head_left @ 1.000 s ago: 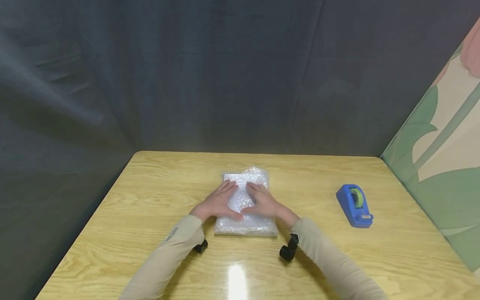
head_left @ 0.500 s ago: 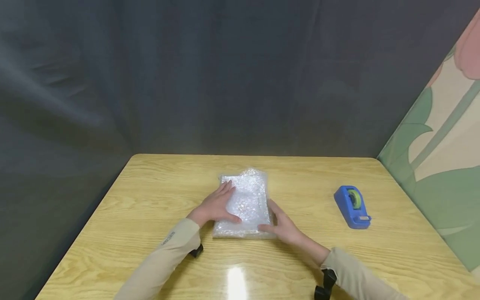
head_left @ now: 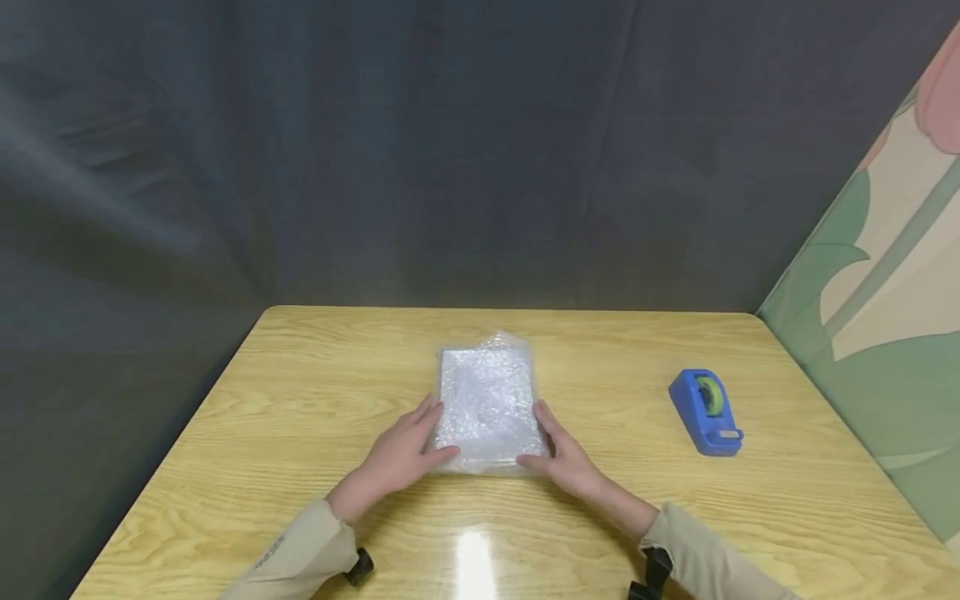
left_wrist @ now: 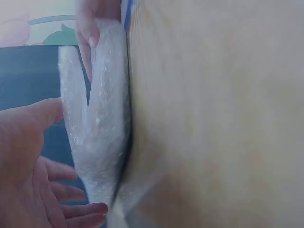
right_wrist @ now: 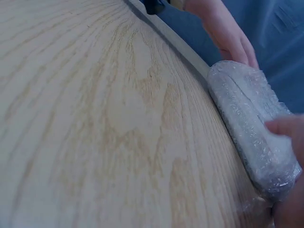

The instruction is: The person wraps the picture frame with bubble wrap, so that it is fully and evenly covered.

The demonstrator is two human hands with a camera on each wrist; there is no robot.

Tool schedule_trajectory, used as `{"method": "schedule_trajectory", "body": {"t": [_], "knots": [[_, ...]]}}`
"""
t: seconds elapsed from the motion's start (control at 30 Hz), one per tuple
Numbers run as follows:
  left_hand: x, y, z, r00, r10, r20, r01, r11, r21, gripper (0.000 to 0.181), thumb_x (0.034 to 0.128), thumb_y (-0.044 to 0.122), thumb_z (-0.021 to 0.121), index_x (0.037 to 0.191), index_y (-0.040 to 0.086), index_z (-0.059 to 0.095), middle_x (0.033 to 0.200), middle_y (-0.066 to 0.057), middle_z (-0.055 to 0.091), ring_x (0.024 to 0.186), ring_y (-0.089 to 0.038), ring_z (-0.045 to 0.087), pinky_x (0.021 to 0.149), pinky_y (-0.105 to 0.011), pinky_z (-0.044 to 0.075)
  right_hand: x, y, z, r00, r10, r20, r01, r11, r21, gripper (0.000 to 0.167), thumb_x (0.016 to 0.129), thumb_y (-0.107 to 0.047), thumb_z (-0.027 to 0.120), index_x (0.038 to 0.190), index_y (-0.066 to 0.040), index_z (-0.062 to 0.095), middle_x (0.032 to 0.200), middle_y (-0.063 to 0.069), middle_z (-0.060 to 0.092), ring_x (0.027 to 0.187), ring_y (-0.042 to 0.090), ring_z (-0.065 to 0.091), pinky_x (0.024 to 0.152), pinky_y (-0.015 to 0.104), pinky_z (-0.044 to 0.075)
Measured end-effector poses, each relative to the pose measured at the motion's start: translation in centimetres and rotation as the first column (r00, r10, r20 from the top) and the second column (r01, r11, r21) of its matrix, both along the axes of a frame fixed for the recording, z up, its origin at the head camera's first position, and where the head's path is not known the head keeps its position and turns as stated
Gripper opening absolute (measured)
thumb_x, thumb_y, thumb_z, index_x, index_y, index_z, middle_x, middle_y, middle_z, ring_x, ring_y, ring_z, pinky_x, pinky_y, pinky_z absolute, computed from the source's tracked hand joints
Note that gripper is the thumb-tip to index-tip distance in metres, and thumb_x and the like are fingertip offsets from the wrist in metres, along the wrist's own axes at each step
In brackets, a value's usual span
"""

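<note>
A flat package in bubble wrap [head_left: 487, 408] lies on the wooden table in the head view. My left hand [head_left: 401, 450] is at its left side, fingers extended along the edge and thumb over the near left corner. In the left wrist view, the fingers [left_wrist: 71, 194] of this hand are spread beside the wrap's end. My right hand [head_left: 573, 467] touches the right side, fingers stretched along that edge and thumb on top near the corner. The right wrist view shows the rounded, layered side of the wrapped package [right_wrist: 251, 123]. Its underside is hidden.
A blue tape dispenser [head_left: 707, 414] with a green roll stands to the right on the wooden table [head_left: 300, 400]. A dark curtain [head_left: 480, 158] hangs behind the table, and a floral cloth [head_left: 892, 333] borders its right side.
My right hand has moved off the top of the package to its right edge. Then my left hand has slid back from the top to the left edge. The package has barely shifted.
</note>
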State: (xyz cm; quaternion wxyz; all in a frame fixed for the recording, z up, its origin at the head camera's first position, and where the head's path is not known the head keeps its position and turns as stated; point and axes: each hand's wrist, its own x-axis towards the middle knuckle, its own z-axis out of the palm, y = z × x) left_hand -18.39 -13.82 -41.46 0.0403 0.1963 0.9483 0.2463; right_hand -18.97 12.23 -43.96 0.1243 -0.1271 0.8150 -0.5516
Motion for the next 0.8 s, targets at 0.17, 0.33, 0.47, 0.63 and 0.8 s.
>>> {"method": "schedule_trajectory", "body": {"t": [0.17,0.33,0.47,0.63,0.8], "knots": [[1.0,0.1,-0.9,0.996,0.056,0.072,-0.060,0.996,0.065,0.085,0.0830,0.052,0.056,0.142,0.000,0.023,0.144,-0.017,0.028,0.129,-0.033,0.033,0.102,-0.047,0.032,0.1,0.3,0.0,1.000,0.003,0.012,-0.003,0.999,-0.055,0.079,0.086,-0.015,0.061,0.141,0.007,0.010,0.150,0.020,0.000,0.137,0.032,0.003,0.109,0.039,0.009],[0.8,0.4,-1.1,0.995,0.073,0.062,-0.079,0.992,0.094,0.087,0.0802,0.045,0.063,0.140,-0.005,0.025,0.141,-0.020,0.033,0.126,-0.035,0.036,0.102,-0.046,0.033,0.0,-0.3,0.0,1.000,-0.026,0.002,0.026,0.992,-0.122,0.067,0.089,-0.006,0.053,0.139,0.012,0.012,0.149,0.023,0.001,0.136,0.033,0.002,0.110,0.040,0.006],[0.0,0.0,-0.9,0.989,0.111,0.094,-0.122,0.985,0.120,0.085,0.0787,0.044,0.066,0.140,-0.002,0.028,0.141,-0.018,0.035,0.127,-0.033,0.036,0.102,-0.045,0.033,-0.8,-1.2,-0.2,0.999,-0.049,-0.016,0.046,0.991,-0.128,0.067,0.087,-0.003,0.054,0.138,0.013,0.013,0.148,0.023,0.002,0.136,0.033,0.003,0.110,0.039,0.006],[-1.7,-1.2,-1.0,0.983,0.136,0.127,-0.155,0.976,0.151,0.084,0.0778,0.042,0.068,0.141,0.003,0.029,0.141,-0.015,0.037,0.127,-0.031,0.037,0.103,-0.043,0.033,-2.2,-2.3,-0.3,0.998,-0.056,-0.035,0.053,0.993,-0.105,0.068,0.087,-0.005,0.054,0.139,0.011,0.013,0.149,0.023,0.003,0.137,0.033,0.004,0.111,0.040,0.006],[-3.1,-2.1,-1.2,0.983,0.111,0.148,-0.137,0.975,0.175,0.085,0.0793,0.044,0.066,0.143,0.005,0.025,0.143,-0.014,0.032,0.129,-0.032,0.032,0.105,-0.045,0.030,-3.7,-3.0,-0.4,0.998,-0.061,-0.021,0.059,0.994,-0.093,0.067,0.088,-0.005,0.053,0.139,0.011,0.013,0.149,0.022,0.002,0.137,0.032,0.002,0.111,0.041,0.005]]}}
